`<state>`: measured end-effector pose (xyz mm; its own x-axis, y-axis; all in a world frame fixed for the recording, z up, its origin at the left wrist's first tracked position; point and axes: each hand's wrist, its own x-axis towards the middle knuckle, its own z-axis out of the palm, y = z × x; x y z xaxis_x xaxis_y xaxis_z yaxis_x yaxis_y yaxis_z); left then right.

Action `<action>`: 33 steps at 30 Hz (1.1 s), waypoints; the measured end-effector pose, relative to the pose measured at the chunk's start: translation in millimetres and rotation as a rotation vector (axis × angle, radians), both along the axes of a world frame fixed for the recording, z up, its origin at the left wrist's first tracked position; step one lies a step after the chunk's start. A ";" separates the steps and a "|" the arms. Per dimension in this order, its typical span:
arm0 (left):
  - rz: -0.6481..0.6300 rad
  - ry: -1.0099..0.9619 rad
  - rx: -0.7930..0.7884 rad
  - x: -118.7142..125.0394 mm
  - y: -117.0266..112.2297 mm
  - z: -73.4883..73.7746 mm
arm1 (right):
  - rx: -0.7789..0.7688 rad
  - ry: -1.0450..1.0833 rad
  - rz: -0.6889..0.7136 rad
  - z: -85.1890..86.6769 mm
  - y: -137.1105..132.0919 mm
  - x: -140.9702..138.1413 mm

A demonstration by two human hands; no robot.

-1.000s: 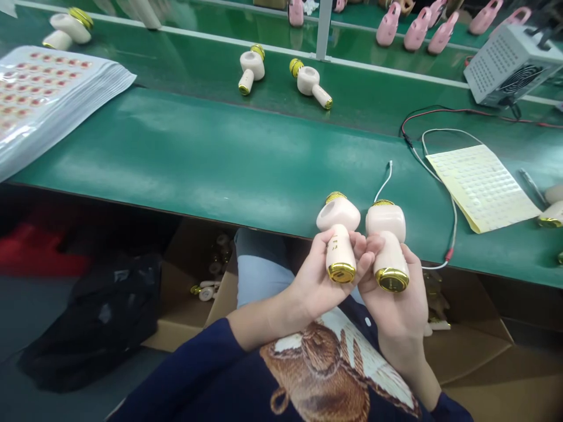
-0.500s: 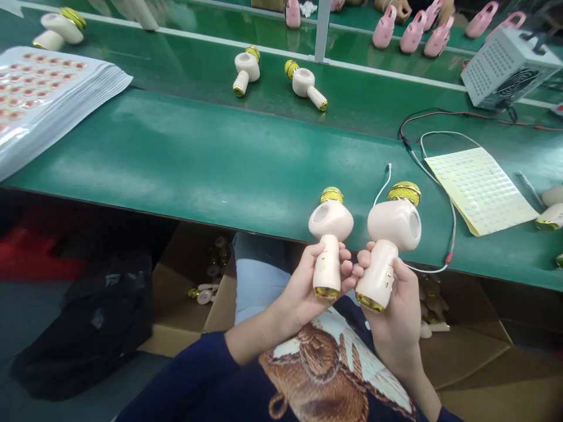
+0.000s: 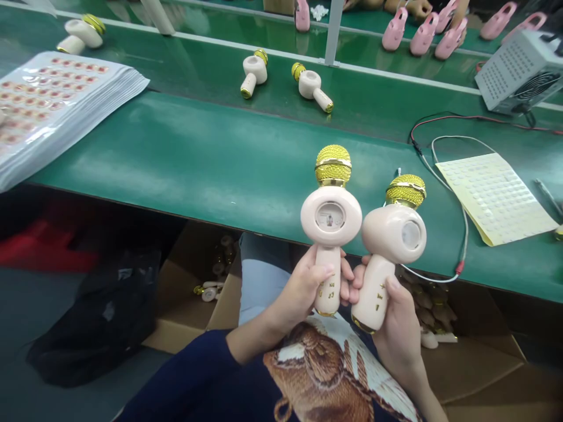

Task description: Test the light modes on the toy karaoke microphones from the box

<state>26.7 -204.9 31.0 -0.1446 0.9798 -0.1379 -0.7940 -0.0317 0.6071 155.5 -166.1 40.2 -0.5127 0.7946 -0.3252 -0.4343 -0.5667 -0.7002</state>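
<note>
Left hand [image 3: 303, 287] closed round handle of cream karaoke microphone [image 3: 329, 220], gold grille up; right hand [image 3: 398, 334] gripping second microphone [image 3: 389, 246], tilted, just beside it. Both heads over front edge of green workbench [image 3: 220, 152].

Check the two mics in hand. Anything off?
The round window of the microphone in the left hand shows a small picture, while the window of the microphone in the right hand looks blank, so the pair don't match. No damage visible at this resolution.
</note>
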 end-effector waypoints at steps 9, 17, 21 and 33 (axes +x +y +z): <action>-0.073 0.114 -0.045 -4.3 -0.6 -10.4 | 0.171 -0.100 0.000 -13.0 -3.6 7.9; -0.135 0.044 0.008 -4.4 0.9 -15.3 | 0.231 0.053 0.037 -12.4 -3.4 5.2; -0.135 -0.022 -0.005 -3.7 4.2 -16.8 | 0.176 0.033 0.025 -11.8 -1.4 0.8; 0.027 0.296 0.024 -7.7 -10.1 -7.5 | 0.378 -0.271 -0.195 1.8 0.8 -0.4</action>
